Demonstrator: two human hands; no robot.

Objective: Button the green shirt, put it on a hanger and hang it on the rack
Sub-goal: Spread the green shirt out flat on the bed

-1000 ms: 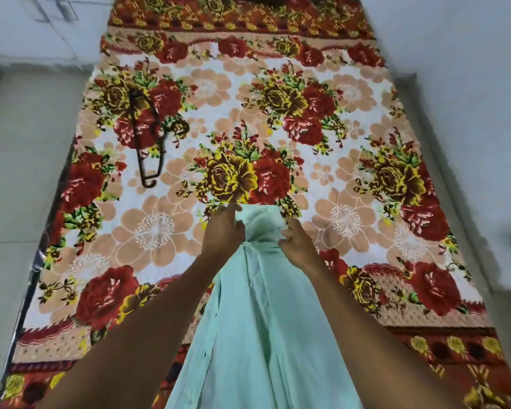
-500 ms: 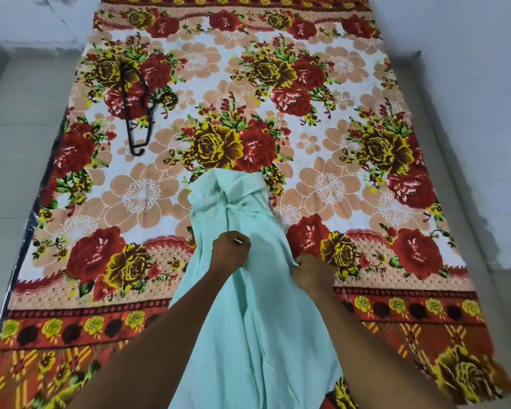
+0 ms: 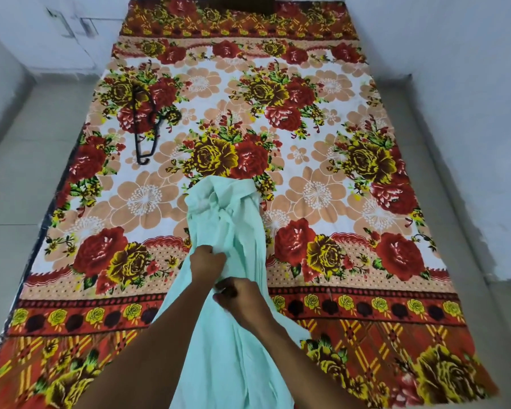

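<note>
The pale green shirt (image 3: pixel 227 219) lies lengthwise on the flowered bed, collar pointing away from me, its lower part running off the near edge. My left hand (image 3: pixel 206 263) grips the shirt's front edge with curled fingers at mid-chest. Just below it, my right hand (image 3: pixel 242 302) pinches the opposite front edge, the two hands nearly touching. The buttons are hidden under my fingers. A black hanger (image 3: pixel 144 129) rests on the bed at the far left, well away from both hands.
The bed is covered by a flowered sheet (image 3: pixel 351 178) in red, yellow and peach. Grey floor runs along the bed's left side, and a pale wall stands close on the right. A dark object (image 3: pixel 241 2) sits at the bed's far end.
Both hands have slid from the collar down the front of the shirt towards me. The right hand has come in from the shirt's right side to meet the left.
</note>
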